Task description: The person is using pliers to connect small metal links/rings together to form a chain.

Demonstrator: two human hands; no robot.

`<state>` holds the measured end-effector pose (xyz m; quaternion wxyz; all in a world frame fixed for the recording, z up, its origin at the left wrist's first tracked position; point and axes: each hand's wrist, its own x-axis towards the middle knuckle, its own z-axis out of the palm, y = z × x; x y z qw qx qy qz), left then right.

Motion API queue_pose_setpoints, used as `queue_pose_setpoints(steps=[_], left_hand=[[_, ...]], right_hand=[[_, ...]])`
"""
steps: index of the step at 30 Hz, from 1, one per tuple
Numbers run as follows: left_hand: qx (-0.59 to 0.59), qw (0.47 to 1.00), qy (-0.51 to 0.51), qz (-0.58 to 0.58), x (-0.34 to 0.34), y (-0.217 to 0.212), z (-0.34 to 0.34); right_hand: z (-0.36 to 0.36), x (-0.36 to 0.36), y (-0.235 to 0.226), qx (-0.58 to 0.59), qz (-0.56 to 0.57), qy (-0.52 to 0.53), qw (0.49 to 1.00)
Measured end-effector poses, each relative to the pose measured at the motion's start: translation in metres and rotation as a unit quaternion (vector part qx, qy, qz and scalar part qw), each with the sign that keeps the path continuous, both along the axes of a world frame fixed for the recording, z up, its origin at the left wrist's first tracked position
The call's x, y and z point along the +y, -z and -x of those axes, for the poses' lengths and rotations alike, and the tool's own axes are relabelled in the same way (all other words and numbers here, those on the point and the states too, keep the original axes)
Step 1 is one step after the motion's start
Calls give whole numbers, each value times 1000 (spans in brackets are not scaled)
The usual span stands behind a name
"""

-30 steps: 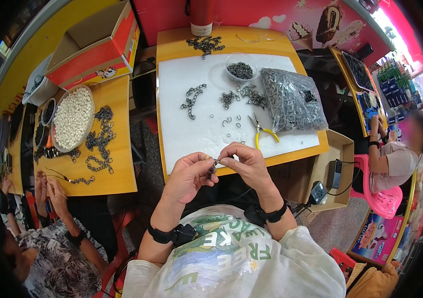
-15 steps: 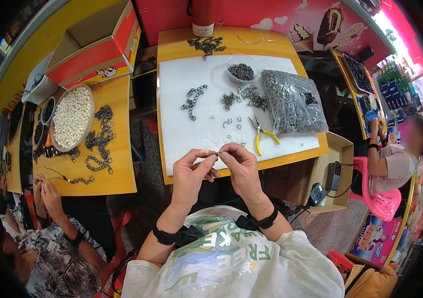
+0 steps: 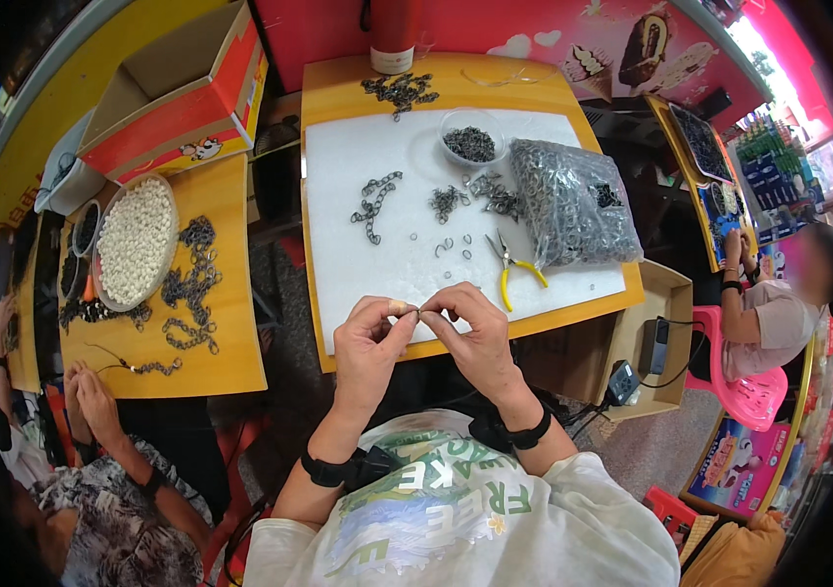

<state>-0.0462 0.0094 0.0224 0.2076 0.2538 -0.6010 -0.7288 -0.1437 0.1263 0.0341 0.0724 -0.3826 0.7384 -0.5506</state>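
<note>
White mat [image 3: 392,259], hands [image 3: 368,342] pinching level ring [image 3: 417,312]

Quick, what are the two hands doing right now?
Left hand: fingertips pinched shut on a small metal ring.
Right hand: fingertips pinched on the same ring from the other side.

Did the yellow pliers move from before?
No. The pliers lie in the same spot on the white mat, beside the bag of rings, as in the earlier pictures. Both hands are off them.
</note>
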Motion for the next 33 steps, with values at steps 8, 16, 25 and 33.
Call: queue_pose_setpoints(steps=[8, 16, 25, 33], left_hand=[[14, 998, -26, -46, -1, 3, 1], [-31, 999, -25, -30, -12, 4, -5], [-36, 999, -14, 25, -18, -5, -11], [-50, 981, 19, 186, -24, -13, -8]], right_hand=[[-2, -6, 22, -216, 54, -10, 975], [126, -16, 48, 128, -150, 107, 974], [143, -33, 53, 233, -325, 149, 904], [83, 11, 19, -325, -140, -30, 935]])
